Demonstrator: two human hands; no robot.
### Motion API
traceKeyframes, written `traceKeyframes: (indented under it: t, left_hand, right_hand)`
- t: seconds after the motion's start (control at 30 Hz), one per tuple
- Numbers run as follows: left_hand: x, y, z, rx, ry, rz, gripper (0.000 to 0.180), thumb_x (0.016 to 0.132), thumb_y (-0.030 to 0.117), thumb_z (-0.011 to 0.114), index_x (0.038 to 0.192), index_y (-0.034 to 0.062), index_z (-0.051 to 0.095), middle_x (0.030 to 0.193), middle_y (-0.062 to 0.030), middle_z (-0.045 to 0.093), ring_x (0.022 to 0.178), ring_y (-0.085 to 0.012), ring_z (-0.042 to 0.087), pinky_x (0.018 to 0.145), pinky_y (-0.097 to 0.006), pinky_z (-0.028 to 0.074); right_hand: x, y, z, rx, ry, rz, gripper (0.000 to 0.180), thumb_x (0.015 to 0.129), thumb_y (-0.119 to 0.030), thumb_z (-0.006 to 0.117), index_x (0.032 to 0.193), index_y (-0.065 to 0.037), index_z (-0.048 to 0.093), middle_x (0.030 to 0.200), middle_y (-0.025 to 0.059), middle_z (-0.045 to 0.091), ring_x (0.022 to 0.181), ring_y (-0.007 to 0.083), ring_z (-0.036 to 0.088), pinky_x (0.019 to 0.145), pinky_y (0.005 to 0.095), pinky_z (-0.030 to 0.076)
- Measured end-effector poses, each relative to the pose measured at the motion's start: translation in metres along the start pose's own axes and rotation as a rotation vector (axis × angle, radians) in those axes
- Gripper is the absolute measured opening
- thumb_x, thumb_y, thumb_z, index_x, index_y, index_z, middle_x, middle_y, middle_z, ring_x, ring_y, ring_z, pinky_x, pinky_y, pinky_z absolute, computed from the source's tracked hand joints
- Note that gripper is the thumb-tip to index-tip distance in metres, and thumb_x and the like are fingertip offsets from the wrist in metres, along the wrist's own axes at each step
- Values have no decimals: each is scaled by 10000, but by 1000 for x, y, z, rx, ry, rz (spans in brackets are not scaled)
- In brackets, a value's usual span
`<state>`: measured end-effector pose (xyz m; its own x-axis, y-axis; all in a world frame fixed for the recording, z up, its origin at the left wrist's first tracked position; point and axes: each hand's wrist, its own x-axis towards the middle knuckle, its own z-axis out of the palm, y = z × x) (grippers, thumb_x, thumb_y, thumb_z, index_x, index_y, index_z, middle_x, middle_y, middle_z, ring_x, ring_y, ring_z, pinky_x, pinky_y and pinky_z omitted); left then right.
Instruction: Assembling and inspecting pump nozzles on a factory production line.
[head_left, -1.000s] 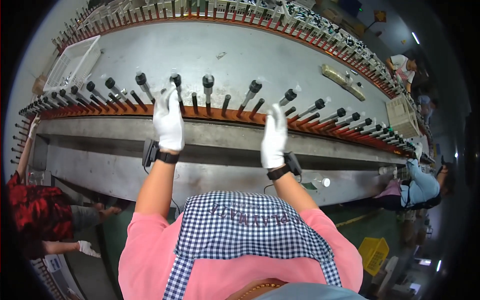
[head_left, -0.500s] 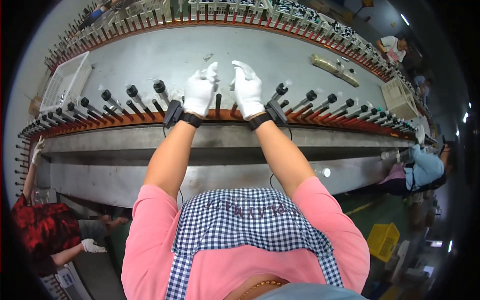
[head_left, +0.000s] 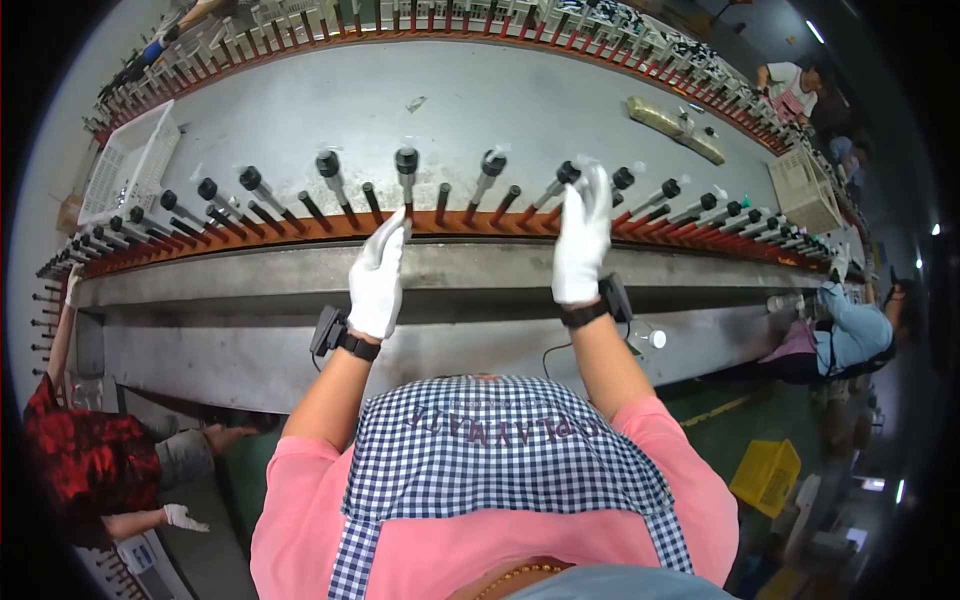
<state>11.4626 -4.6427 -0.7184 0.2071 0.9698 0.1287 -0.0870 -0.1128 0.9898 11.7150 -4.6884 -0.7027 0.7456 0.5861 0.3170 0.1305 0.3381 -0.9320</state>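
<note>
My left hand [head_left: 376, 282], in a white glove, hovers over the near table edge. Its fingers point forward and lie straight, with nothing seen between them. Its fingertips come close to a dark peg under a silver tube with a black cap [head_left: 406, 162]. Further right, my right hand [head_left: 583, 240], gloved alike, has its fingers stretched upward. It partly covers a second black-capped tube [head_left: 567, 174]; whether it touches the tube I cannot tell. Between the hands stand another capped tube [head_left: 489, 172] and bare dark pegs [head_left: 443, 204] on a reddish-brown rail [head_left: 465, 224].
A white basket [head_left: 130, 165] stands at the left, a beige crate [head_left: 806, 190] at the right. A tape-wrapped, tan bundle [head_left: 676, 130] lies on the grey table [head_left: 480, 95]. Co-workers stand left [head_left: 95, 460] and right [head_left: 850, 325]. A bottle [head_left: 650, 340] stands on the lower ledge.
My hands have parted from close together at the middle: the left moved back toward me, the right moved right. Capped tubes now show between and beside them. My fingers have straightened.
</note>
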Motion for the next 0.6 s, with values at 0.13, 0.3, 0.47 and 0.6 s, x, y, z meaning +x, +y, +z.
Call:
traceKeyframes:
  t: [0.13,0.3,0.47,0.6]
  left_hand:
    - [47,28,90,269,-66,215,441,1010,211,603,1401,12,550,1350,-139,623,1238,-209,590,1050,-328,440]
    - [105,22,152,93,-66,2,346,988,287,654,1146,-19,629,1025,-98,699,898,-164,633,820,-305,501]
    - [75,4,147,-45,85,244,154,975,137,678,998,-10,638,997,-40,696,877,-78,593,830,-230,482]
    - [38,3,123,97,195,198,273,1009,137,619,1237,-10,650,1186,-80,695,1065,-125,636,957,-278,484]
  right_hand:
    - [65,22,22,-148,-139,9,287,1000,-110,594,1274,-27,598,1067,58,672,959,136,621,874,300,501]
    - [75,15,25,222,-272,325,233,990,-169,628,1175,-37,683,898,51,714,757,128,655,770,271,525]
    - [26,24,-44,3,-247,78,286,1024,-154,564,1265,-19,638,1156,100,698,1044,165,672,949,298,515]
    - [18,61,-131,17,-96,72,286,1047,-146,527,1277,-8,626,1238,108,669,1137,191,638,1023,313,489]
